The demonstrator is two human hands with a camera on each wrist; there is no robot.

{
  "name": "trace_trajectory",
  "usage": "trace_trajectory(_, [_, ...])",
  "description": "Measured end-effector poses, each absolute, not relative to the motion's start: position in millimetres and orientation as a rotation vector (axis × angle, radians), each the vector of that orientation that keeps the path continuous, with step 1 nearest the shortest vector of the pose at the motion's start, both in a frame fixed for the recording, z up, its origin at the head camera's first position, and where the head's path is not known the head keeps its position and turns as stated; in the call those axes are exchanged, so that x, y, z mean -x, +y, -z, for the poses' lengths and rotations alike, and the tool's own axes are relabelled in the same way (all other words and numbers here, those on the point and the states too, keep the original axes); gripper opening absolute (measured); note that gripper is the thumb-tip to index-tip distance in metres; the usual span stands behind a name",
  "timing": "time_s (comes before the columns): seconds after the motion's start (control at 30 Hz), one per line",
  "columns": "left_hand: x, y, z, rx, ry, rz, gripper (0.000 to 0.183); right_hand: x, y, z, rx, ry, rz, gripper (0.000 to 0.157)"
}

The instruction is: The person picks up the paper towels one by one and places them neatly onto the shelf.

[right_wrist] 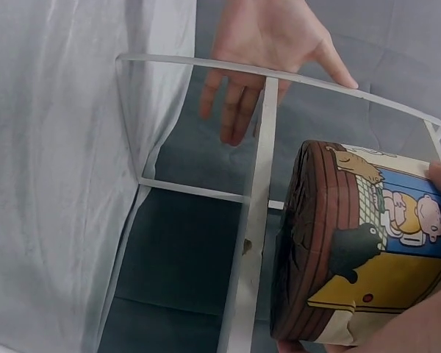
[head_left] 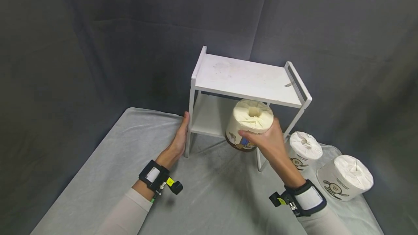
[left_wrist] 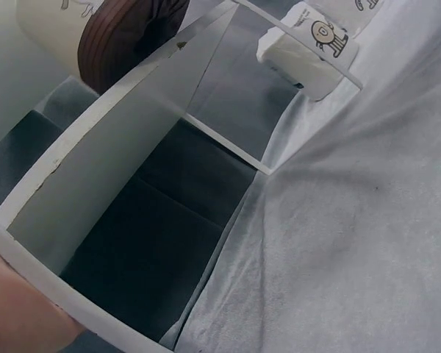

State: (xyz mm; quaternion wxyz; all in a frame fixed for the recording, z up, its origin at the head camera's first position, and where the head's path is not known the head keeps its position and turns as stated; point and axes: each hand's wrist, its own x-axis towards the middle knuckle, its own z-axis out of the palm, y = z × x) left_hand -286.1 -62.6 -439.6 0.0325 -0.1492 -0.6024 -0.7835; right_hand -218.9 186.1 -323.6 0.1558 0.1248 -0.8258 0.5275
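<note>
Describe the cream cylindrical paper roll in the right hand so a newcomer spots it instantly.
Find the white two-tier rack on the grey cloth. At its front, the right hand grips the cream roll. Unlike the two white cylindrical paper rolls to its right, it is gripped, its brown base showing.

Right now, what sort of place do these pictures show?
Probably a set-up recording corner rather than an ordinary room: dark curtains hang behind a cloth-covered table, and the person wears wrist cameras.
</note>
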Motion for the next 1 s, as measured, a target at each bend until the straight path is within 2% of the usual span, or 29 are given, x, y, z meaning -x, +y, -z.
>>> trace_trajectory(0.33, [286.7,-62.4,439.3,0.462,-1.858,2.406,0.085,255.0,187.5,348.3,-0.325,-2.37,-1.454,0.077])
trace_trajectory(0.43, [286.1,-62.3,438.8,0.454,-1.858,2.408,0.084,259.8,183.5,349.6,-0.278,-2.393,-1.439,0.085])
trace_trajectory(0.63, [285.4,-62.0,439.5,0.442,-1.849,2.409,0.087,267.5,172.8,350.4,-0.239,-2.439,-1.434,0.09])
trace_trajectory(0.77, [284.8,-61.9,439.9,0.448,-1.847,2.404,0.087,272.6,167.4,352.7,-0.194,-2.485,-1.387,0.101])
trace_trajectory(1.0, [285.0,-61.8,439.7,0.445,-1.882,2.397,0.083,283.9,159.5,354.8,-0.2,-2.458,-1.442,0.109])
